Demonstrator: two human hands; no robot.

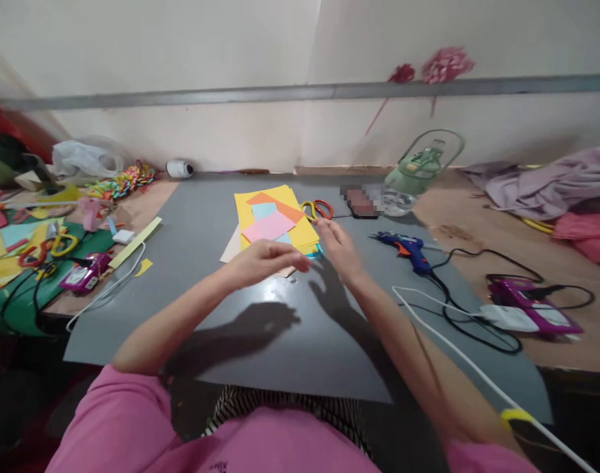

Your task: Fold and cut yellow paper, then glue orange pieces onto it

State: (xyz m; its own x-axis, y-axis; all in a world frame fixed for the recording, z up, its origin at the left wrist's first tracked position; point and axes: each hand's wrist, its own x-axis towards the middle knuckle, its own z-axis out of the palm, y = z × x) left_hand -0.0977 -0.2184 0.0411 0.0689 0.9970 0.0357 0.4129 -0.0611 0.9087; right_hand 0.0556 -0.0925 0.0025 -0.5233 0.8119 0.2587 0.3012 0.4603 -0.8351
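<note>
Blur hides whether either grip is closed on anything: the left hand (265, 261), fingers curled, and the right hand (338, 248) hover at the near edge of one stack of coloured paper (275, 220) on the grey tabletop mat (206, 263). One pair of scissors (318, 209) lies just beyond and one glue gun (407, 248) to the right; the contents of the green jug (418, 167) are unclear

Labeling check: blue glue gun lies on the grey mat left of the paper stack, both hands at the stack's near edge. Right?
Wrong side. In the head view the blue glue gun lies on the grey mat right of the paper stack, not left. The left hand and right hand are at the stack's near edge.
</note>
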